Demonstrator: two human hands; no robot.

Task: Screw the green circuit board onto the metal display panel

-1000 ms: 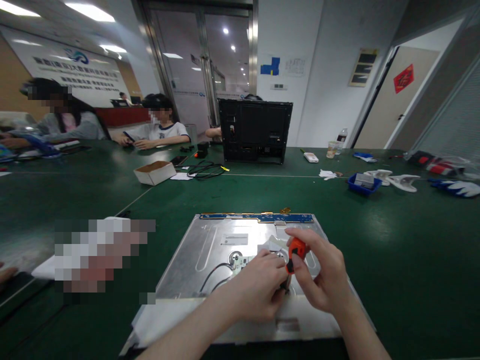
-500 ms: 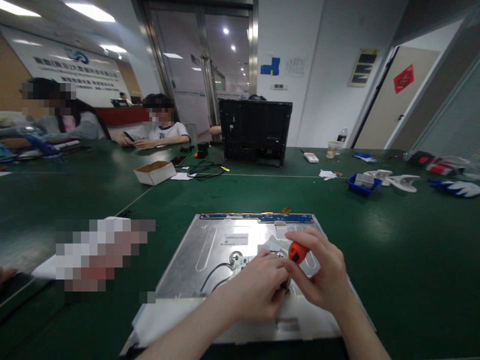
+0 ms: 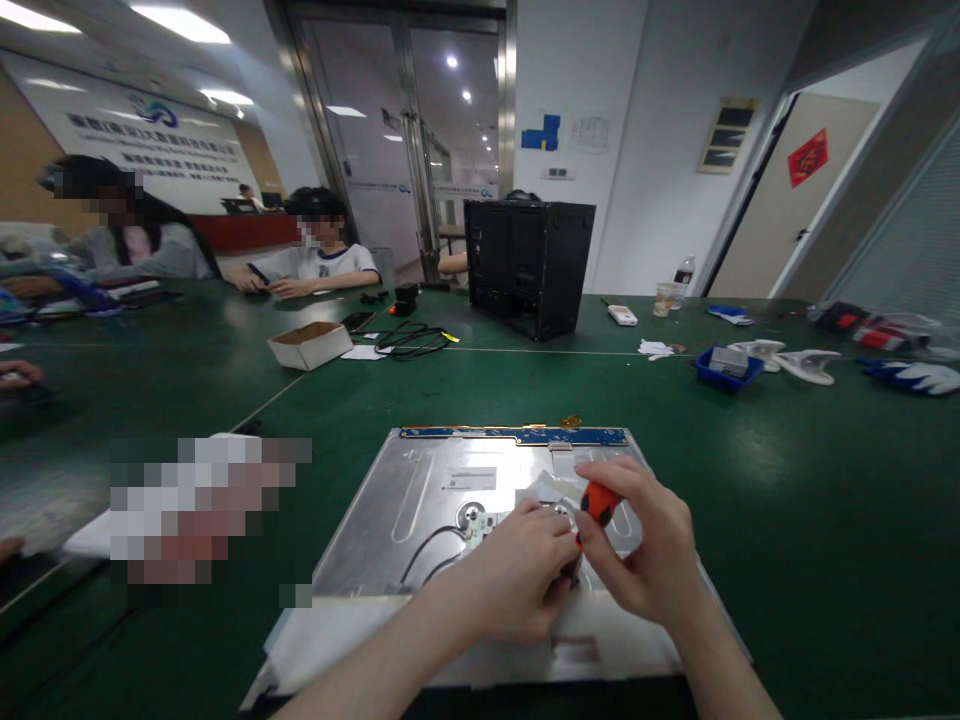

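An orange-and-black screwdriver (image 3: 600, 502) stands tilted over a silver display panel (image 3: 390, 520) lying flat on the table. The fingers and thumb of my right hand (image 3: 649, 535) grip its handle top. My left hand (image 3: 521, 570) is closed about the screwdriver's lower part, just above the panel. The screwdriver's tip is hidden behind my left fingers. Beside that hand, a small pale circuit board (image 3: 480, 525) with black wires (image 3: 427, 545) sits on the panel. Along the panel's far edge runs a blue circuit strip (image 3: 487, 437).
A black computer case or monitor housing (image 3: 525, 265) stands across the green table (image 3: 810, 500). Nearer are a white box (image 3: 310, 347), black cable (image 3: 412, 340) and a blue tray (image 3: 727, 368). Gloves (image 3: 915, 375) lie at right. Two people sit at the far left; another person's hand (image 3: 19, 375) shows nearby.
The screwdriver handle has turned slightly in my right hand, whose fingers have shifted a little. My left hand stays put. Across the table, the black housing has been rotated, showing its side.
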